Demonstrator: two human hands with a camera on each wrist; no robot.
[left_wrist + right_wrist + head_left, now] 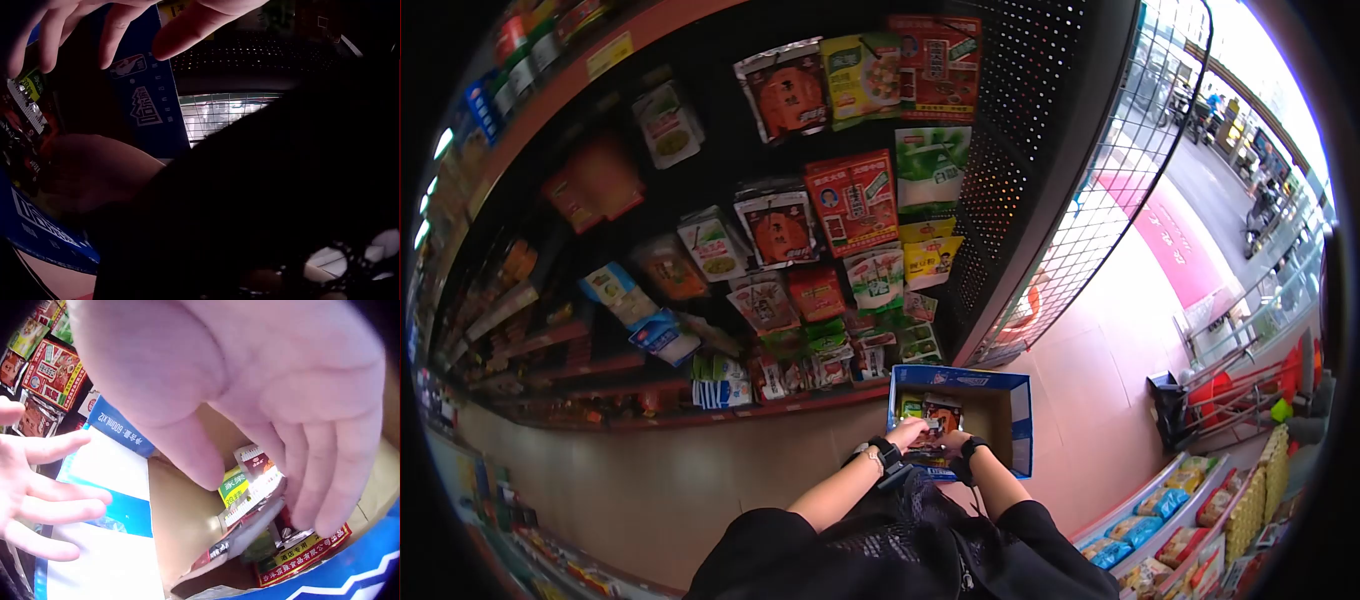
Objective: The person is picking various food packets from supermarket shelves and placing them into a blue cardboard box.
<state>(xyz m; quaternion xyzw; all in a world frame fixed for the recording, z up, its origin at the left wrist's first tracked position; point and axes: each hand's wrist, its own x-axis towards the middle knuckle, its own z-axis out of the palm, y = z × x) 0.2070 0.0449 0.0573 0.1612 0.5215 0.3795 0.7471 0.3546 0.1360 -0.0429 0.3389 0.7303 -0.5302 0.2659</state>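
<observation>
A blue cardboard box (1022, 425) with an open top stands on the floor before the person, several food packets inside. My left hand (144, 25) hovers over the box's left part, fingers spread and nothing held. Down inside reaches my right hand (262, 387), thumb and fingers apart, fingertips right at a silver-edged packet (250, 525) that leans on edge. Beside it lie a yellow-green packet (232, 487) and a red packet with yellow lettering (306, 555). Part of the packets is hidden behind the right fingers.
A black pegboard shelf (1010, 120) hung with seasoning packets rises ahead. To its right is a wire mesh panel (1090, 230) beside the doorway. Bagged goods (1145, 525) fill a low rack at the lower right. Red chairs (1210, 395) stand near the door.
</observation>
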